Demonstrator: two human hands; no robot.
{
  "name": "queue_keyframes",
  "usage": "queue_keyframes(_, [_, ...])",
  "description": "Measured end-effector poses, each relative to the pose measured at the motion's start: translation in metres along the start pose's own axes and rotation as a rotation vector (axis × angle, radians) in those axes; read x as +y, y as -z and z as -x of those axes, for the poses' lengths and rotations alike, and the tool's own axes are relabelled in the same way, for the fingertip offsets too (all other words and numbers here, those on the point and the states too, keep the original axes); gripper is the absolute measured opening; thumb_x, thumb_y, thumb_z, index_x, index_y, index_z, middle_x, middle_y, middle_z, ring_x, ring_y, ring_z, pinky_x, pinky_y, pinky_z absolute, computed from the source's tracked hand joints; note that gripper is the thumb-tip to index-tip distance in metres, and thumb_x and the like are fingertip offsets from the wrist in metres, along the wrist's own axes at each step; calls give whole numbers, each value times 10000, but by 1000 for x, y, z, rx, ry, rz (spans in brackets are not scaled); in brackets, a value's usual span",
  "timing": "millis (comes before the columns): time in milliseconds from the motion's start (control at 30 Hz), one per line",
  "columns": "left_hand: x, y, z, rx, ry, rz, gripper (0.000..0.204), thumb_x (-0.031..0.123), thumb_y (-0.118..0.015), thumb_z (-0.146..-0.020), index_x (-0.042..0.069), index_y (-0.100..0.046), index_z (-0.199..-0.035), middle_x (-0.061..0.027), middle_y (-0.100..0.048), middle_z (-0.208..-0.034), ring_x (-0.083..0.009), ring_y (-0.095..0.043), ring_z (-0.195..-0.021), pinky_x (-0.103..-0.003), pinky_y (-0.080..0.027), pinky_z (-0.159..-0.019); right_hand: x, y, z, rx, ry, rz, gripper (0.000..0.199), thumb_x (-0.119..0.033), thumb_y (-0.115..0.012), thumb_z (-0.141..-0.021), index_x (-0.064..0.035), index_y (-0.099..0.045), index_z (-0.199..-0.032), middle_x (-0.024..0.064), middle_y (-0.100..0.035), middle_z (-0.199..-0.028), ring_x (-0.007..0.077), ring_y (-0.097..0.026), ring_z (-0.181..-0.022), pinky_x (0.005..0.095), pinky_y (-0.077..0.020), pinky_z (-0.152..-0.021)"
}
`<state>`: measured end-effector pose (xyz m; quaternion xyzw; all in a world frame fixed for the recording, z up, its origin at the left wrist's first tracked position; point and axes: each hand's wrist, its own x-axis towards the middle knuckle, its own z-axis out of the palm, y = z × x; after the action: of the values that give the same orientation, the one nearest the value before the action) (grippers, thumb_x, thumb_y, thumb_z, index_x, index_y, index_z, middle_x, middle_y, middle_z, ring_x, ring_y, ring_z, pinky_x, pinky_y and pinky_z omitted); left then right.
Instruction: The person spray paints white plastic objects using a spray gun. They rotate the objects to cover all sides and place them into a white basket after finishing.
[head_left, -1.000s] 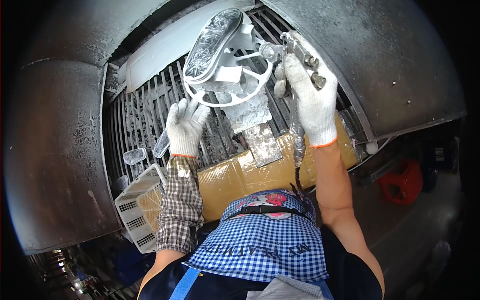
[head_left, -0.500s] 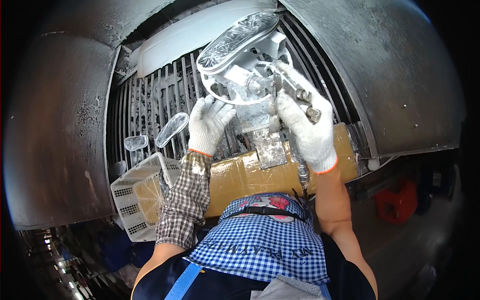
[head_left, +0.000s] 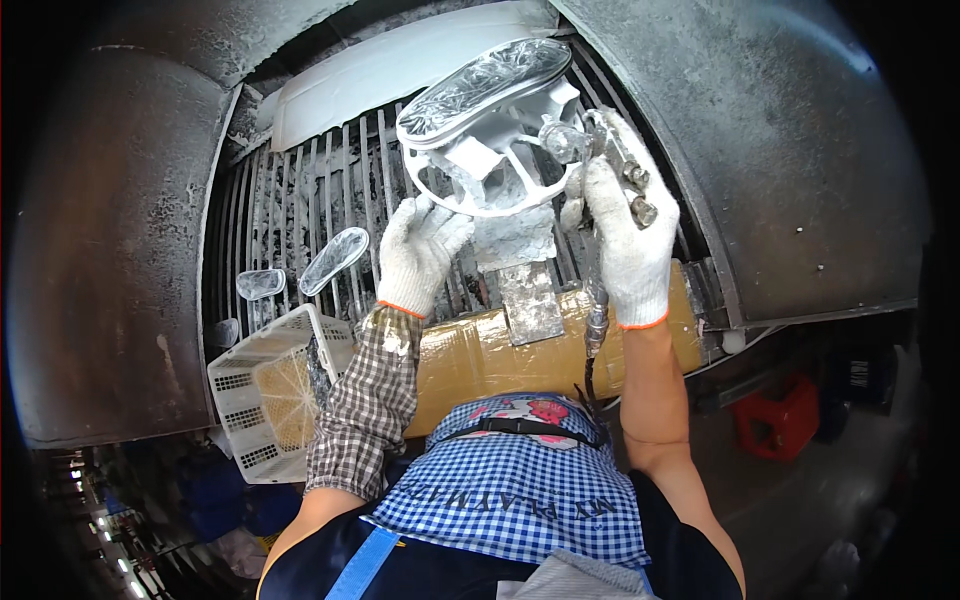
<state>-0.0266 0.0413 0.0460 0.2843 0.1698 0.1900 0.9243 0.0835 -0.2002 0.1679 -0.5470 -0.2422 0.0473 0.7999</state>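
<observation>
A white openwork frame [head_left: 487, 160] with a rounded lower rim and several spokes sits over the slatted grate. Its long oval top [head_left: 485, 90] is wrapped in crinkled clear film. My left hand [head_left: 422, 245], in a white knit glove, has its fingers closed at the frame's lower left rim; the fingertips are partly hidden. My gloved right hand [head_left: 638, 235] is wrapped round a metal spray gun [head_left: 612, 165], whose round front end points left toward the frame. A hose [head_left: 597, 325] runs down from the gun. Beneath the frame is a powdery grey-white block [head_left: 515, 238].
Film-wrapped oval pieces [head_left: 334, 260] lie on the grate [head_left: 325, 180], left of my left hand. A white plastic basket [head_left: 232, 385] stands beside my left forearm. Tape-covered brown cardboard [head_left: 465, 355] runs along the front edge. Metal walls [head_left: 110, 250] flank both sides.
The spray gun and my right hand have shifted right and slightly down, away from the frame's middle. The frame has turned, with different spokes facing me. My left hand stays at its rim.
</observation>
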Motion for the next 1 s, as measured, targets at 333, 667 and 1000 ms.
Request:
queue_keyframes(333, [4,4,-2,-19,-38,-10,699,412,-584,-1071,-89,-440,-1538,-325,-517,-1541,-459,-570,-1390,-561,-538,-1109,-8,21,-9,134,56,40,526,-136,-627,-1097,47,-471,-1566,55,-666,-949,66,-604,-740,220,-527,-626])
queue_keyframes(667, [6,2,0,19,-81,102,553,348,-629,-1060,-72,-531,-1406,-343,-527,-1510,-507,-556,-1384,-612,-520,-1125,-9,-9,10,-74,-99,-17,540,-73,-688,-1046,74,-513,-1535,104,-715,-1220,94,-655,-923,252,-549,-798])
queue_keyframes(1000, [13,6,-2,62,-122,170,382,297,-645,-1050,-48,-622,-1212,-353,-570,-1445,-530,-570,-1355,-636,-528,-1107,-1,-1,4,-24,-36,18,530,-61,-682,-1044,87,-517,-1525,147,-685,-1342,159,-661,-1139,292,-535,-964])
